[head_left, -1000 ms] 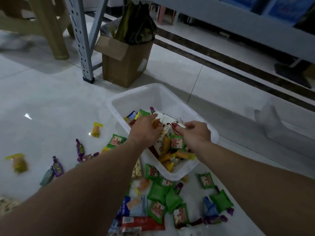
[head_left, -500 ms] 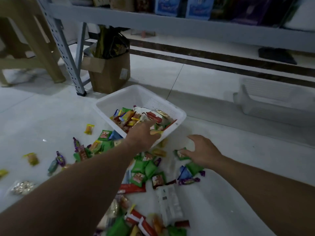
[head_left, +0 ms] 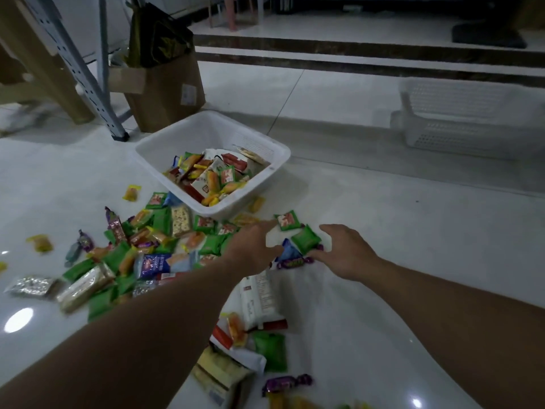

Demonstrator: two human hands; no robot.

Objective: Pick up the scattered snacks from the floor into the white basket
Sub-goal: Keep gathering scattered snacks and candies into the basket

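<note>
The white basket [head_left: 165, 154] stands on the floor ahead, holding several snack packets. Scattered snacks [head_left: 153, 240] lie in front of it and to its left. Between my hands sit a green packet [head_left: 306, 238], a blue packet [head_left: 289, 252] and a purple candy [head_left: 293, 263]; another green packet [head_left: 288, 220] lies just beyond. My left hand [head_left: 253, 246] reaches in from the left with spread fingers, holding nothing. My right hand [head_left: 345, 252] comes from the right with spread fingers; its thumb touches the small pile.
A cardboard box [head_left: 165, 87] with dark bags stands behind the basket, beside a grey metal rack leg [head_left: 88, 84] and a wooden stool leg [head_left: 50, 69]. A second white basket [head_left: 472, 119] sits far right. More packets [head_left: 253, 302] lie near my left forearm.
Both hands have left the basket and dropped to the floor; they now flank the green and blue packets at its front right. The camera view has shifted.
</note>
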